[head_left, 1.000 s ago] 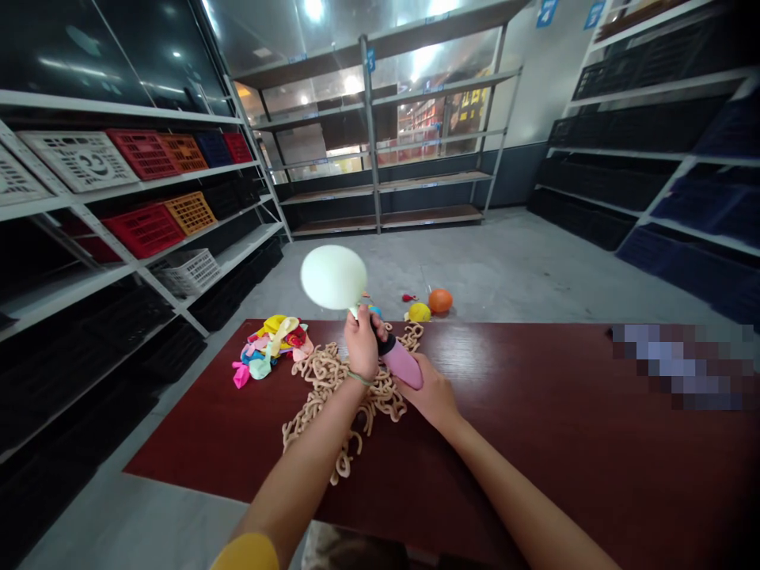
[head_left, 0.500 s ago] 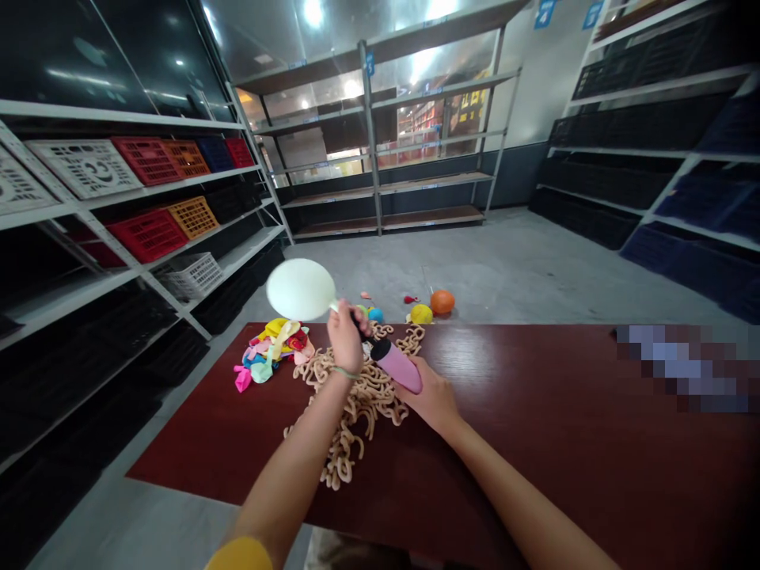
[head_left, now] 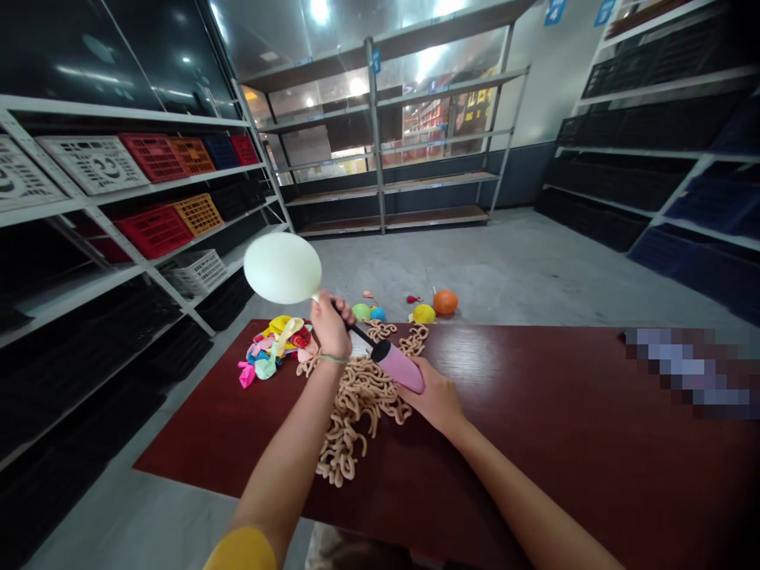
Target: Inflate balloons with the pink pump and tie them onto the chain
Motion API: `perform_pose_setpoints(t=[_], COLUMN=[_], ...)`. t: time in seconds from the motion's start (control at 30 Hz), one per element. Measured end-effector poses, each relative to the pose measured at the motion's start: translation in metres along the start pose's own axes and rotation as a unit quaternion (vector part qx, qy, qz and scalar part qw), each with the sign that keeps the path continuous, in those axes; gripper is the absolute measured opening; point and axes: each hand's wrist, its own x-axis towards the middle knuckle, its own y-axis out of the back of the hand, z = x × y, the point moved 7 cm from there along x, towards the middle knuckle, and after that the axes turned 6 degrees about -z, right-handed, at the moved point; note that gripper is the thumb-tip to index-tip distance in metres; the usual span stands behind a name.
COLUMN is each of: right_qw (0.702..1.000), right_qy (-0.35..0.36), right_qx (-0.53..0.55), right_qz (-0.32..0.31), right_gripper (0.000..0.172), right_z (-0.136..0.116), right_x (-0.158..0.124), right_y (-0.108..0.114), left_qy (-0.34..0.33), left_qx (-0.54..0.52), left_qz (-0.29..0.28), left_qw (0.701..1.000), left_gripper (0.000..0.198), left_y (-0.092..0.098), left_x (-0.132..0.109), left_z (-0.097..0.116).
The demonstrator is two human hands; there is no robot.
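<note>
My left hand (head_left: 331,324) is closed around the black end of a balloon pump, pinching the neck of a pale, inflated balloon (head_left: 283,268) that points up and left. Wrapped round the pump's pink barrel (head_left: 400,368) is my right hand (head_left: 436,396). A thin black rod (head_left: 362,335) shows between the two hands. Below them lies a heap of beige, curly, worm-like pieces (head_left: 371,389) on the dark red table (head_left: 534,443). Left of my left hand is a pile of uninflated balloons (head_left: 267,366) in several colours.
Beyond the table's far edge, an orange balloon (head_left: 445,302), a yellow balloon (head_left: 423,314) and other balloons lie on the grey floor (head_left: 504,261). Shelves with plastic crates (head_left: 155,229) stand at the left. A blurred-out object (head_left: 682,368) is on the table at the right.
My left hand has moved left and slightly up with the balloon, away from the right hand. More of the black rod shows, and the balloon looks bigger. My right hand has barely moved.
</note>
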Motion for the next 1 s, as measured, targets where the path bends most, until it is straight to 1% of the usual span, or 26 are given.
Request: perform_pose_setpoints(t=[0.07, 0.13, 0.2, 0.27, 0.33, 0.4, 0.47, 0.5, 0.57, 0.63, 0.7, 0.77, 0.8, 0.87, 1.0], right_qw=[1.0, 1.0, 1.0, 1.0, 1.0, 1.0, 1.0, 1.0, 1.0, 1.0, 1.0, 1.0, 1.0, 1.0, 0.999], right_qy=[-0.007, -0.011, -0.013, -0.009, 0.002, 0.012, 0.016, 0.015, 0.006, -0.008, -0.019, -0.016, -0.01, 0.005, 0.03], right_qx=[0.001, 0.0, -0.008, -0.013, -0.009, -0.002, 0.001, 0.0, -0.003, -0.004, -0.004, -0.004, -0.006, -0.011, -0.024], right_qz=[0.009, 0.014, 0.009, -0.002, -0.01, -0.014, -0.015, -0.014, -0.011, -0.006, 0.0, 0.002, 0.0, -0.005, -0.014], right_gripper=[0.045, 0.044, 0.044, 0.045, 0.047, 0.047, 0.047, 0.047, 0.046, 0.046, 0.045, 0.045, 0.045, 0.046, 0.047], right_z=[0.003, 0.004, 0.004, 0.001, -0.003, -0.005, -0.006, -0.005, -0.003, 0.0, 0.002, 0.002, 0.001, -0.003, -0.009], right_x=[0.0, 0.0, -0.001, -0.001, -0.001, -0.001, 0.0, 0.0, 0.001, 0.001, 0.001, 0.0, 0.0, 0.0, -0.001], right_y=[0.002, 0.003, 0.003, 0.002, 0.0, -0.001, -0.001, -0.001, -0.001, 0.0, 0.001, 0.002, 0.002, 0.001, -0.001], left_qy=[0.033, 0.059, 0.071, 0.075, 0.072, 0.054, 0.026, 0.013, 0.002, 0.02, 0.049, 0.068, 0.073, 0.074, 0.064], left_qx=[0.004, 0.012, 0.02, 0.028, 0.031, 0.027, 0.019, 0.014, 0.005, 0.005, 0.008, 0.014, 0.018, 0.027, 0.03], left_qz=[-0.046, -0.084, -0.094, -0.08, -0.061, -0.047, -0.035, -0.027, -0.018, -0.035, -0.068, -0.085, -0.084, -0.069, -0.027], left_qw=[0.998, 0.995, 0.993, 0.994, 0.995, 0.997, 0.999, 0.999, 1.0, 0.999, 0.996, 0.994, 0.994, 0.994, 0.997], left_gripper=[0.032, 0.034, 0.034, 0.032, 0.03, 0.028, 0.027, 0.028, 0.031, 0.034, 0.037, 0.038, 0.038, 0.036, 0.033], left_y=[-0.014, -0.022, -0.022, -0.014, -0.004, 0.004, 0.007, 0.006, 0.003, -0.006, -0.016, -0.019, -0.018, -0.01, 0.009], left_x=[-0.02, -0.037, -0.042, -0.033, -0.015, 0.004, 0.014, 0.015, 0.007, -0.01, -0.027, -0.038, -0.039, -0.033, -0.004], left_z=[-0.025, -0.045, -0.051, -0.042, -0.023, -0.001, 0.013, 0.014, 0.005, -0.016, -0.039, -0.05, -0.051, -0.042, -0.004])
